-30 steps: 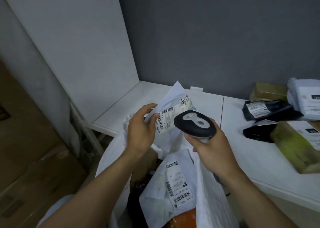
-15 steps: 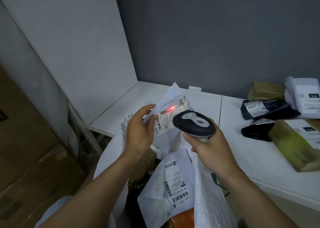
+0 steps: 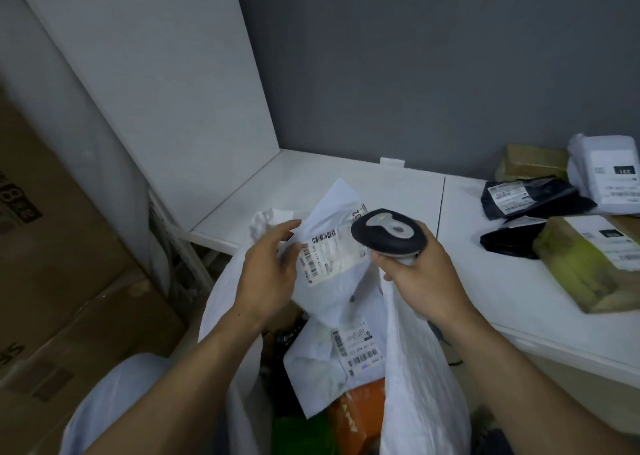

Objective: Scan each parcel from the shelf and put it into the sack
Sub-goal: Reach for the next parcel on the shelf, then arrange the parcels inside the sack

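Note:
My left hand (image 3: 266,278) holds the left edge of a white parcel (image 3: 332,292) loosely, fingers spread, with the barcode label facing up. The parcel hangs in the mouth of the white sack (image 3: 415,368), and its lower end touches another white labelled parcel (image 3: 322,361) inside. My right hand (image 3: 415,281) grips a black and grey scanner (image 3: 384,233) just right of the label, and the sack's right rim rises to this hand. An orange parcel (image 3: 360,409) lies deeper in the sack.
On the white shelf (image 3: 311,184), at the right, lie two black bags (image 3: 530,198), a taped brown box (image 3: 588,264), a white parcel (image 3: 606,170) and a brown packet (image 3: 530,163). Cardboard boxes (image 3: 69,281) stand at the left. A grey wall backs the shelf.
The red scan line seen half a second ago is gone. The white parcel has sunk lower into the sack's mouth, and my left hand's fingers have loosened around it.

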